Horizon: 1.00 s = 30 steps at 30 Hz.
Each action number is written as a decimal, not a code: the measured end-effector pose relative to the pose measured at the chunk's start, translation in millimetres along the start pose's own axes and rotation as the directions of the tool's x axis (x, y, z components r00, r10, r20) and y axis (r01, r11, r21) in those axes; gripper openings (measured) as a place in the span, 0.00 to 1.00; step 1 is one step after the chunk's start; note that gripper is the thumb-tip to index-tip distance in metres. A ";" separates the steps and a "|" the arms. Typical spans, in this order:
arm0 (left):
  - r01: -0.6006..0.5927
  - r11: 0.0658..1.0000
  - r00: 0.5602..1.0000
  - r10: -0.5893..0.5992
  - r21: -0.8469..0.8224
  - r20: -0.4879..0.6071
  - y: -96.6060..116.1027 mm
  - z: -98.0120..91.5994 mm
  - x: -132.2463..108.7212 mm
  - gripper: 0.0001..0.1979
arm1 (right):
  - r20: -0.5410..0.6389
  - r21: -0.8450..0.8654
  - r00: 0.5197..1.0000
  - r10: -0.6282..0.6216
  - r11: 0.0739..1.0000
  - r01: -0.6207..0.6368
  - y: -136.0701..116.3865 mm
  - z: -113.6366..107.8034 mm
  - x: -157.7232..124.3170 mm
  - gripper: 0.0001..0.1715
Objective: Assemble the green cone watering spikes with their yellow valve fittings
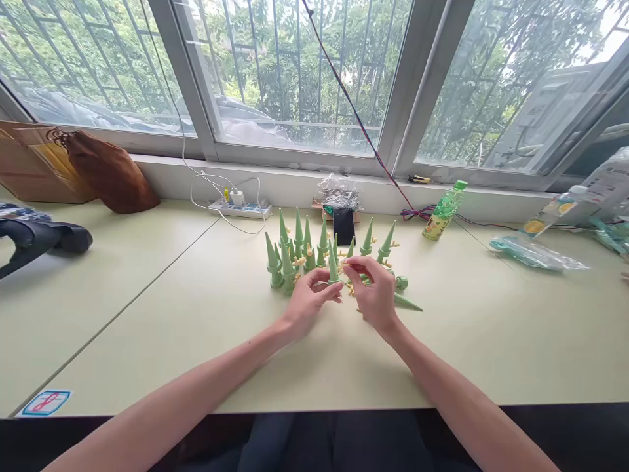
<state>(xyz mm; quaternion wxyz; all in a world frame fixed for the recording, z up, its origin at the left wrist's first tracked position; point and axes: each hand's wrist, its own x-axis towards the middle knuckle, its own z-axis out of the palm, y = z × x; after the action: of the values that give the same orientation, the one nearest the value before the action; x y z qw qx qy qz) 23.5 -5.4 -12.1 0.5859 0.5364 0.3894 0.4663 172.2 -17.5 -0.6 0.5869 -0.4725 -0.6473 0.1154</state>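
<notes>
My left hand [313, 294] is wrapped round the lower part of a green plant watering spike [333, 267], which points upward. Close beside it, my right hand [374, 292] pinches a small yellow valve [343, 266] against the spike's side; my fingers partly hide it, so I cannot tell if it is seated. Several more green spikes [285, 269] stand upright behind and left of my hands, many with yellow valves sticking out. Two others [386, 244] stand to the right. A loose green spike [407, 302] lies flat by my right hand, among green and yellow parts.
A black phone [344, 226] lies behind the spikes, near crumpled clear plastic [339, 193]. A power strip [240, 208] with white cables is at the back left. Right of centre stands a green-capped bottle [445, 211]; a plastic bag [533, 252] lies further right. A brown pouch [105, 172] leans far left.
</notes>
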 end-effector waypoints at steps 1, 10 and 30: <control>-0.004 1.000 1.000 0.004 0.001 0.001 -0.2 0.2 0.0 0.21 | 0.003 0.006 1.000 0.003 1.000 -0.003 0.7 0.8 -0.4 0.06; -0.050 0.999 0.999 0.050 0.011 -0.012 -1.4 0.4 0.3 0.19 | -0.003 0.038 1.000 -0.003 0.999 0.003 2.3 1.6 -1.2 0.05; -0.199 0.905 0.971 0.233 0.377 -0.048 1.3 -2.2 -5.5 0.18 | 0.000 0.173 0.997 0.079 0.982 -0.078 4.1 3.6 -0.3 0.03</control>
<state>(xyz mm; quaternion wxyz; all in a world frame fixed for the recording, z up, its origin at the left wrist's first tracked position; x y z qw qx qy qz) 19.7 -10.1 -11.3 0.4008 0.6547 0.4348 0.4709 171.0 -14.1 -4.7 0.6228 -0.4455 -0.6137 0.1924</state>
